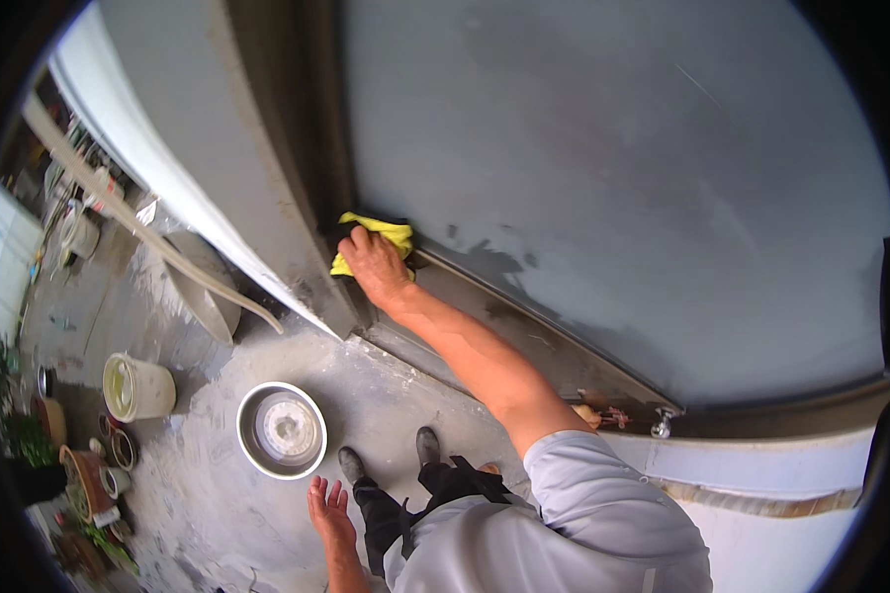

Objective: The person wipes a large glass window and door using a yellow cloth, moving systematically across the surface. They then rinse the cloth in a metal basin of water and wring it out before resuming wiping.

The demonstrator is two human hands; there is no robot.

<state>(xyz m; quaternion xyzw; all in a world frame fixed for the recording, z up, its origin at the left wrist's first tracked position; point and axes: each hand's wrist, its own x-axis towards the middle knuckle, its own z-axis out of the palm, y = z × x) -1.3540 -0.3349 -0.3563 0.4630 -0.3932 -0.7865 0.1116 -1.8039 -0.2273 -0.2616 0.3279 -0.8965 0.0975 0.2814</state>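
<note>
My right hand [377,267] presses a yellow and black cloth [396,232] into the lower corner of a dark metal frame [297,96]. The frame borders a large grey glass-like panel [601,185] with dark wet-looking patches near its bottom edge. Down by my body, my left hand [331,511] hangs free, palm partly showing and fingers apart, with nothing in it. A round metal basin [254,445] stands on the floor just beyond that hand; whether it holds water is hard to tell.
A pale bucket [154,389] and several potted plants [78,474] stand on the concrete floor [208,511] to the left. A pale hose [137,222] hangs across a large tilted tub [193,296]. A metal tap-like fitting [661,424] sits at the frame's lower right.
</note>
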